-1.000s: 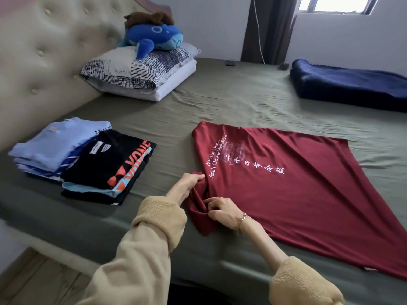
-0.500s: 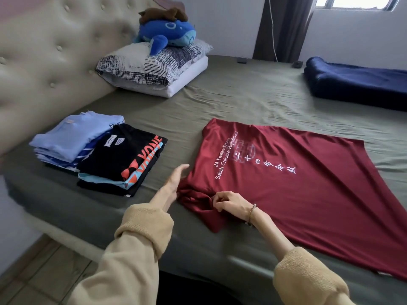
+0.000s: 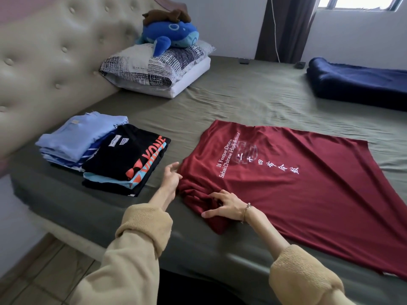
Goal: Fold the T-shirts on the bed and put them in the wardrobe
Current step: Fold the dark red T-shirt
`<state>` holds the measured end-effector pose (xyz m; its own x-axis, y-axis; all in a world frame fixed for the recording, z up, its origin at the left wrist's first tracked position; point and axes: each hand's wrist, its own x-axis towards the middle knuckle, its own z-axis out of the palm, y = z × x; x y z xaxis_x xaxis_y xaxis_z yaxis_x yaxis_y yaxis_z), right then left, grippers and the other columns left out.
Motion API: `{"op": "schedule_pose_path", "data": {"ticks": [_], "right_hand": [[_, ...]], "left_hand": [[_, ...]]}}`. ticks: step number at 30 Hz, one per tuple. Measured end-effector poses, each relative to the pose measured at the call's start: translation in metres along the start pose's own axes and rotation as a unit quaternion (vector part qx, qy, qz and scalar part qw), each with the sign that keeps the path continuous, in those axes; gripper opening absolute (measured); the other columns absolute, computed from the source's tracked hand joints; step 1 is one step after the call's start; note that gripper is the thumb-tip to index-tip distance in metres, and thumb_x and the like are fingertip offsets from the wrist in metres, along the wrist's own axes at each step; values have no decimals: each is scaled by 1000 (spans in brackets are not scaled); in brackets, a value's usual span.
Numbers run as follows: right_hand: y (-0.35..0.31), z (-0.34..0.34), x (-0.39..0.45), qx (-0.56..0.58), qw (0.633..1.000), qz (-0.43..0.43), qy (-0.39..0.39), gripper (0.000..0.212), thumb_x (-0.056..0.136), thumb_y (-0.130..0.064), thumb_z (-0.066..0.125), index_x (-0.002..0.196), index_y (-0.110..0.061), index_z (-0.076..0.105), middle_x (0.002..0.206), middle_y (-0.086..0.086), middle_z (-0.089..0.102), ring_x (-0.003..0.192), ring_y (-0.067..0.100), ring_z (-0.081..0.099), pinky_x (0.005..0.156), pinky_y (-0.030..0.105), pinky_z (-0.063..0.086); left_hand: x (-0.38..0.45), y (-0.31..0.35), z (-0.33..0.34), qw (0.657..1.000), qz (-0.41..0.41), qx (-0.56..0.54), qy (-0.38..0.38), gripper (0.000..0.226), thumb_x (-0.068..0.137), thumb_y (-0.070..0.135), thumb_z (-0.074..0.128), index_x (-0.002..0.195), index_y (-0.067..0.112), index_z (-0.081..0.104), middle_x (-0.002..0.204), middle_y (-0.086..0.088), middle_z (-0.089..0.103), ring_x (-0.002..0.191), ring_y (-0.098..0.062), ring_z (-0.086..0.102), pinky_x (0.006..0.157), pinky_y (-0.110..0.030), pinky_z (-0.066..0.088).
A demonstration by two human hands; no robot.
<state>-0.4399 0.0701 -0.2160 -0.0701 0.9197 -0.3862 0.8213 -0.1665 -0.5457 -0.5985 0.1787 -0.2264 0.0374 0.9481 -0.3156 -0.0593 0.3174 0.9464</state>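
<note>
A dark red T-shirt (image 3: 297,186) with white print lies spread across the green bed sheet (image 3: 253,102), its near-left sleeve bunched up. My right hand (image 3: 226,205) rests on that bunched sleeve with fingers spread and lightly bent. At the shirt's left edge, my left hand (image 3: 170,178) has its fingers loosely extended and touches the cloth. Left of it lie two stacks of folded shirts: a black one with orange lettering (image 3: 127,159) on top of one stack, light blue ones (image 3: 77,137) behind.
A padded headboard (image 3: 48,62) runs along the left. Stacked pillows (image 3: 158,71) carry a blue plush toy (image 3: 169,36). A folded navy blanket (image 3: 356,82) lies at the far right. The bed's near edge drops to a tiled floor (image 3: 44,271).
My left hand let go of the bunched sleeve, opened and now sits at the shirt's left edge. My right hand uncurled and spread over the sleeve. The view shifted left.
</note>
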Motion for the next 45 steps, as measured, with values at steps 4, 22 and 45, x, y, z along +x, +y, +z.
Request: {"op": "schedule_pose_path", "data": {"ticks": [4,22,45], "right_hand": [[5,5,-3,-61,997,-42,13,89,61,-43,83,132,-25,34,127,-2,45,118,22,41,106,41,34],[-2,-6,-27,125,990,-47,-43,32,93,-22,47,86,-11,76,116,-5,64,110,12,55,84,12,43],[127,-136,83,-75,948,174,254,29,89,-17,51,118,-13,54,123,10,46,121,27,42,97,44,41]], "left_hand": [[2,-12,-10,975,34,219,-17,59,82,13,73,128,6,37,126,-19,50,106,-21,52,90,-29,44],[-36,-7,-31,930,-62,333,-143,15,92,10,59,85,14,45,43,7,51,31,-3,53,37,-17,28],[104,26,116,720,217,654,-76,64,92,16,47,150,19,19,160,-2,5,147,-16,0,113,-60,-5]]}}
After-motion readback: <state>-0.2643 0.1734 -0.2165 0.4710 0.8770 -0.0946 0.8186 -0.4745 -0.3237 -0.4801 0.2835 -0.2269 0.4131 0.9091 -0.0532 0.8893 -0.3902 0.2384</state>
